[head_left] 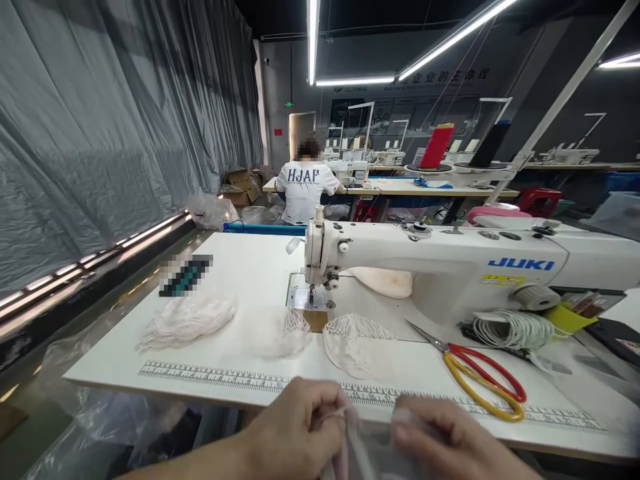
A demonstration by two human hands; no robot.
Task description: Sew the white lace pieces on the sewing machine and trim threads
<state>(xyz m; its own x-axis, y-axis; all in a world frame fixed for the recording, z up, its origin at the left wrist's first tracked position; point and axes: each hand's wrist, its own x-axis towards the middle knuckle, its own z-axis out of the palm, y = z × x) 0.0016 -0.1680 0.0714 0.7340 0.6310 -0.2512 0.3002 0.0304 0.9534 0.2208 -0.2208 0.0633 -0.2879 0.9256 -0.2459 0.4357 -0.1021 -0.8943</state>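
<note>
At the front edge of the table, my left hand is closed around a piece of sheer whitish fabric, bunched between thumb and fingers. My right hand, smeared by motion, pinches the other side of the same fabric, whose lower part drops out of view. Two white lace pieces lie just beyond: the left lace piece and the right lace piece, both in front of the sewing machine's needle. A stack of white lace pieces sits farther left. The white JUKI sewing machine stands behind them.
Scissors with red and yellow handles lie open on the right. A coil of pale cord and a yellow-green holder are beside the machine. A printed ruler runs along the table edge. Another person sits ahead, back turned.
</note>
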